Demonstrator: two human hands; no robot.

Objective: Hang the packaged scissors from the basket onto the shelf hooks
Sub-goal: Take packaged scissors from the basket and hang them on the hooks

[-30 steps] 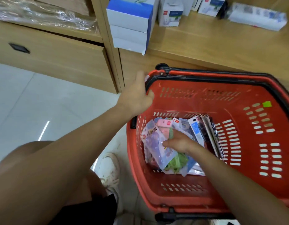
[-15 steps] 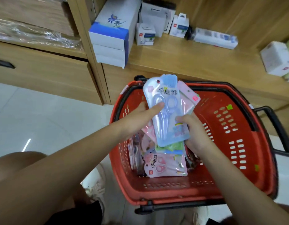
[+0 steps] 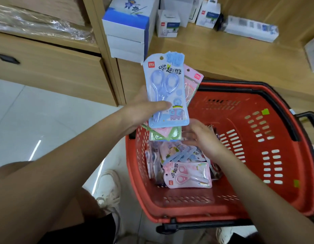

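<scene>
Now | left hand (image 3: 142,111) fingers clamp scissor packs (image 3: 165,90) above basket (image 3: 258,199) rim | right hand (image 3: 200,136) fingers loosely spread, empty

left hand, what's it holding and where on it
The left hand holds a fanned stack of scissor packs by the lower part, thumb across the front blue pack.

Blue scissors pack (image 3: 165,90) upright above red basket (image 3: 258,155).

Red basket (image 3: 254,175) on pale tiled floor (image 3: 52,124), below and right of left-hand grip. Wooden shelf (image 3: 214,55) beyond grip: stacked blue-and-white boxes (image 3: 128,30) at left front edge, small white boxes (image 3: 167,23) behind, long flat pack (image 3: 251,30) farther right.
</scene>
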